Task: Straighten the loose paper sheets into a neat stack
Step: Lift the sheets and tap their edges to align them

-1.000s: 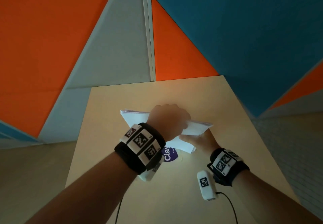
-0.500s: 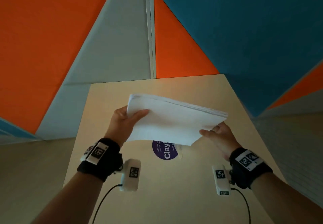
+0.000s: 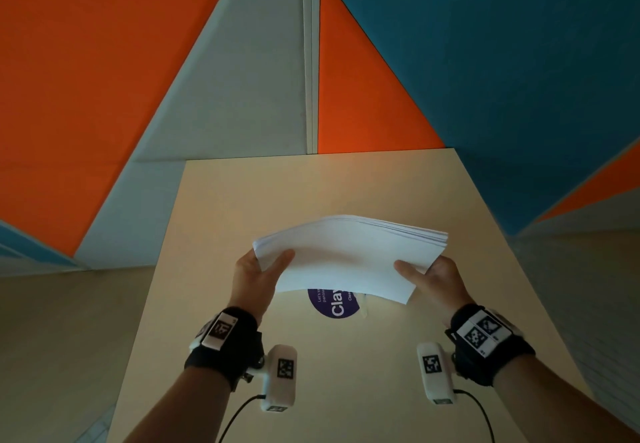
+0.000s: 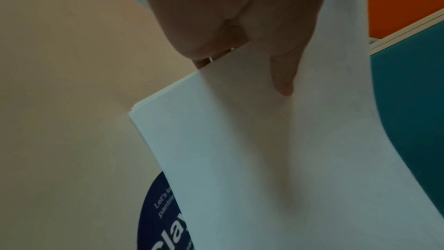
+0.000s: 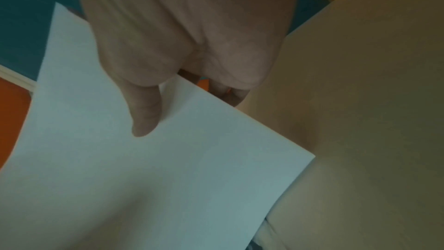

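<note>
A stack of white paper sheets hangs in the air above the beige table, sagging a little in the middle. My left hand grips its left edge, thumb on top and fingers underneath. My right hand grips the right edge the same way. The far right edges of the sheets are slightly fanned. In the left wrist view the thumb presses the top sheet. The right wrist view shows my thumb lying on the paper near its corner.
A round dark blue sticker with white lettering lies on the table, partly hidden under the stack. Orange, grey and teal wall panels rise behind the table's far edge. Cables trail from both wrist cameras toward me.
The stack came up off the table. My left hand went from reaching over the sheets to gripping the left edge. Both hands then shifted right and the stack leveled out.
</note>
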